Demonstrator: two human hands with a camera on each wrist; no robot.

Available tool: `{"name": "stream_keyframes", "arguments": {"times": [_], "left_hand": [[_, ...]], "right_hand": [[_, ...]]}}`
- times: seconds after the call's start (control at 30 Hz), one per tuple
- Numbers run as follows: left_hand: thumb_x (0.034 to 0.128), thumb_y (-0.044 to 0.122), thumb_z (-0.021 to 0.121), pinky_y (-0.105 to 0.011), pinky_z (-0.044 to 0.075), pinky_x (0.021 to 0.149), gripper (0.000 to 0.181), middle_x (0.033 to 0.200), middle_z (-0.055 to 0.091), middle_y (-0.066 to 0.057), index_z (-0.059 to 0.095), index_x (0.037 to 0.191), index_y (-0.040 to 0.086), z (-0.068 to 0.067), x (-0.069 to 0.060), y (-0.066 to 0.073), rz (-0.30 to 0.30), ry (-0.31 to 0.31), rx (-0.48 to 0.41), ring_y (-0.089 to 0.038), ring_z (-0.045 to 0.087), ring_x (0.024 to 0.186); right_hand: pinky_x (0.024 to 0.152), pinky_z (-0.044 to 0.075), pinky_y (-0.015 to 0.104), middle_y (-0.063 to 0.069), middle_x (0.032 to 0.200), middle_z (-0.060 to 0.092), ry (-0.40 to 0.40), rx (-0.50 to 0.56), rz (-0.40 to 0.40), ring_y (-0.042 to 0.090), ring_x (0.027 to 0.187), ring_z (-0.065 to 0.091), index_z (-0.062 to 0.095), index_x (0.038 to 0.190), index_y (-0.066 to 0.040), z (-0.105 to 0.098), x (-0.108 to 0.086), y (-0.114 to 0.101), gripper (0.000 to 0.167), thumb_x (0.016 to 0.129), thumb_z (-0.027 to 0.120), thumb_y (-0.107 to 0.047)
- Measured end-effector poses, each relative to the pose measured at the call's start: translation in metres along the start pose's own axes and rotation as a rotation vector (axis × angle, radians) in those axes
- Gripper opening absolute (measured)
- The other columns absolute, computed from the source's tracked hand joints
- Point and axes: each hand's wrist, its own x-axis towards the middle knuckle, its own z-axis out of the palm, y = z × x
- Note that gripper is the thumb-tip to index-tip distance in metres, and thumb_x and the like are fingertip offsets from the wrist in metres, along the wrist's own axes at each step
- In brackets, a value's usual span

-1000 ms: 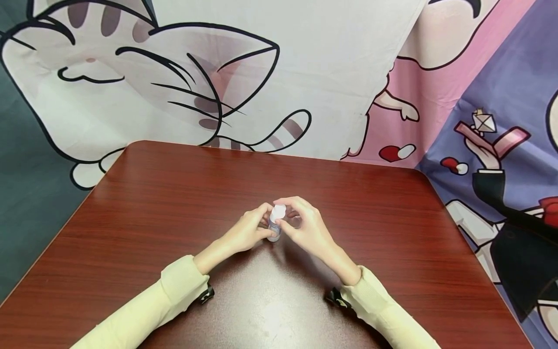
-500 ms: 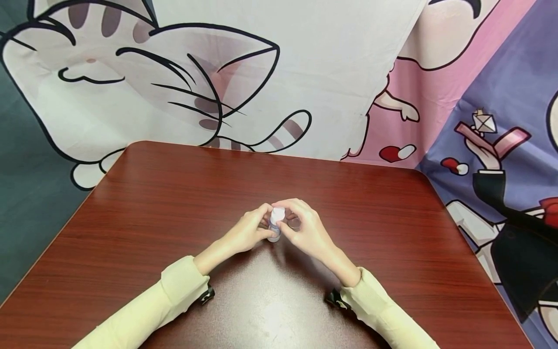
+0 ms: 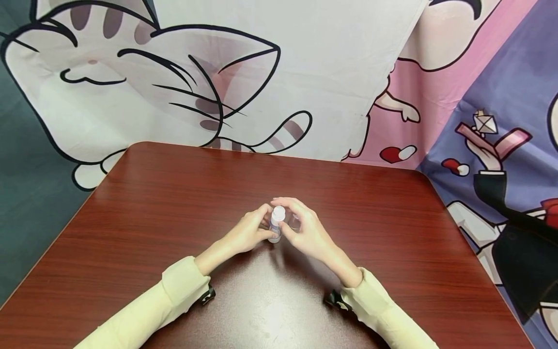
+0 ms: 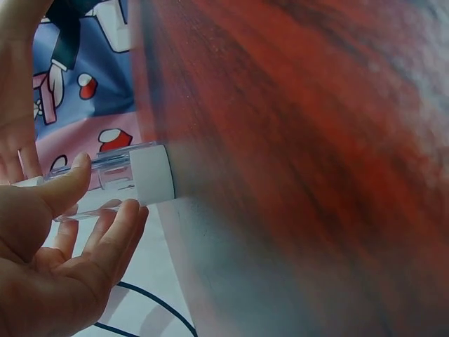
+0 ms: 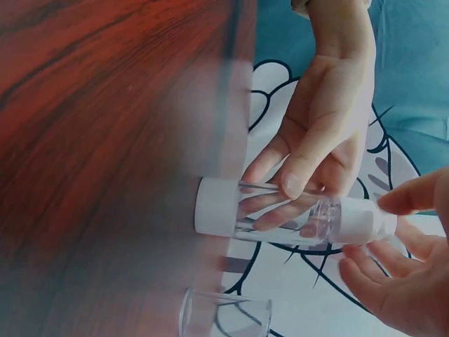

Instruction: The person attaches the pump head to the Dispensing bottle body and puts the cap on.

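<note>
Upright on the table is a clear bottle (image 3: pixel 275 232) with a white top (image 3: pixel 278 213). My left hand (image 3: pixel 246 232) grips its body between thumb and fingers; the left wrist view shows this hand (image 4: pixel 63 274) around the clear part, above the white base (image 4: pixel 153 174). My right hand (image 3: pixel 309 230) has its thumb and fingers curled around the white top. In the right wrist view these fingertips meet the stepped white top (image 5: pixel 356 221), while the white base (image 5: pixel 217 207) rests on the table.
A clear, hollow cap (image 5: pixel 245 317) stands on the table beside the bottle, partly behind my right hand in the head view. The brown table (image 3: pixel 183 184) reaches back to a printed cloth (image 3: pixel 331 72) with cartoon figures.
My right fingers have shifted slightly around the white top, and more of its round upper end shows. My left hand has stayed on the bottle in the same place.
</note>
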Motion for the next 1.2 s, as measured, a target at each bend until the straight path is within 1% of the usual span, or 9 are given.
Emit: {"name": "stream_keyframes", "arguments": {"times": [0.13, 0.33, 0.43, 0.6, 0.77, 0.9, 1.03, 1.1, 1.2], "left_hand": [[0.0832, 0.002, 0.071, -0.03, 0.058, 0.079, 0.033, 0.105, 0.067, -0.016, 0.049, 0.108, 0.001, -0.0004, -0.0003, 0.0004, -0.008, -0.006, -0.002, -0.027, 0.068, 0.096], [0.0835, 0.003, 0.071, -0.031, 0.058, 0.081, 0.035, 0.107, 0.066, -0.015, 0.05, 0.111, 0.001, -0.0007, -0.001, 0.0014, -0.032, -0.004, -0.01, -0.027, 0.067, 0.099], [0.0834, 0.003, 0.071, -0.03, 0.058, 0.08, 0.035, 0.106, 0.067, -0.014, 0.05, 0.111, 0.001, -0.0006, -0.0015, 0.0014, -0.027, -0.002, -0.013, -0.027, 0.067, 0.098], [0.0826, 0.003, 0.072, -0.029, 0.057, 0.079, 0.034, 0.104, 0.068, -0.013, 0.051, 0.109, 0.003, -0.0003, -0.0011, 0.0008, -0.012, 0.003, -0.016, -0.025, 0.068, 0.096], [0.0823, 0.003, 0.072, -0.028, 0.057, 0.079, 0.032, 0.102, 0.068, -0.013, 0.051, 0.106, 0.003, -0.0006, -0.0008, 0.0013, -0.006, 0.007, -0.022, -0.025, 0.068, 0.096], [0.0828, 0.002, 0.072, -0.029, 0.057, 0.079, 0.03, 0.101, 0.068, -0.013, 0.051, 0.105, 0.003, -0.0006, -0.0009, 0.0017, -0.009, 0.002, -0.021, -0.025, 0.068, 0.096], [0.0821, 0.004, 0.073, -0.028, 0.057, 0.078, 0.031, 0.1, 0.068, -0.012, 0.05, 0.104, 0.003, -0.0005, -0.0011, 0.0012, -0.006, 0.007, -0.011, -0.024, 0.068, 0.094], [0.0816, 0.004, 0.073, -0.029, 0.057, 0.077, 0.032, 0.099, 0.069, -0.013, 0.05, 0.104, 0.003, -0.0003, -0.0012, 0.0014, 0.001, 0.013, -0.005, -0.024, 0.068, 0.093], [0.0818, 0.003, 0.073, -0.03, 0.057, 0.077, 0.032, 0.1, 0.069, -0.015, 0.05, 0.105, 0.002, -0.0003, -0.0015, 0.0016, 0.017, 0.016, -0.002, -0.026, 0.068, 0.093]], "right_hand": [[0.09, 0.055, 0.031, 0.008, 0.127, 0.062, -0.042, 0.048, 0.002, 0.02, 0.113, 0.061, 0.058, 0.126, -0.005, 0.0007, -0.001, -0.0008, 0.045, 0.084, 0.061, 0.01], [0.087, 0.056, 0.027, 0.01, 0.117, 0.065, -0.035, 0.071, 0.018, 0.021, 0.103, 0.065, 0.06, 0.122, -0.004, 0.0012, -0.0012, 0.0017, 0.043, 0.082, 0.064, 0.012], [0.085, 0.057, 0.029, 0.009, 0.114, 0.065, -0.031, 0.069, 0.019, 0.02, 0.099, 0.066, 0.059, 0.122, -0.004, 0.0014, -0.0011, 0.0021, 0.042, 0.082, 0.066, 0.009], [0.081, 0.058, 0.032, 0.006, 0.109, 0.066, 0.0, -0.012, 0.011, 0.017, 0.093, 0.066, 0.059, 0.121, -0.006, 0.0021, -0.0004, 0.0032, 0.043, 0.081, 0.07, 0.004], [0.077, 0.057, 0.026, 0.003, 0.105, 0.066, 0.032, -0.111, 0.0, 0.014, 0.087, 0.064, 0.059, 0.121, -0.009, 0.0031, 0.0005, 0.005, 0.045, 0.079, 0.075, -0.003], [0.074, 0.055, 0.026, 0.005, 0.11, 0.066, 0.038, -0.131, -0.018, 0.015, 0.087, 0.062, 0.059, 0.122, -0.009, 0.0037, 0.0006, 0.0053, 0.048, 0.078, 0.078, -0.01], [0.072, 0.051, 0.025, 0.005, 0.117, 0.065, 0.023, -0.088, -0.018, 0.013, 0.09, 0.059, 0.058, 0.123, -0.01, 0.0028, 0.0004, 0.0037, 0.044, 0.081, 0.072, -0.006], [0.076, 0.053, 0.023, 0.005, 0.117, 0.065, 0.003, -0.036, -0.006, 0.012, 0.094, 0.06, 0.058, 0.124, -0.009, 0.0017, 0.0001, 0.0025, 0.043, 0.082, 0.066, 0.0], [0.084, 0.056, 0.028, 0.007, 0.117, 0.065, -0.025, 0.031, 0.013, 0.015, 0.101, 0.063, 0.058, 0.124, -0.007, 0.0002, -0.0005, 0.0007, 0.043, 0.083, 0.061, 0.006]]}}
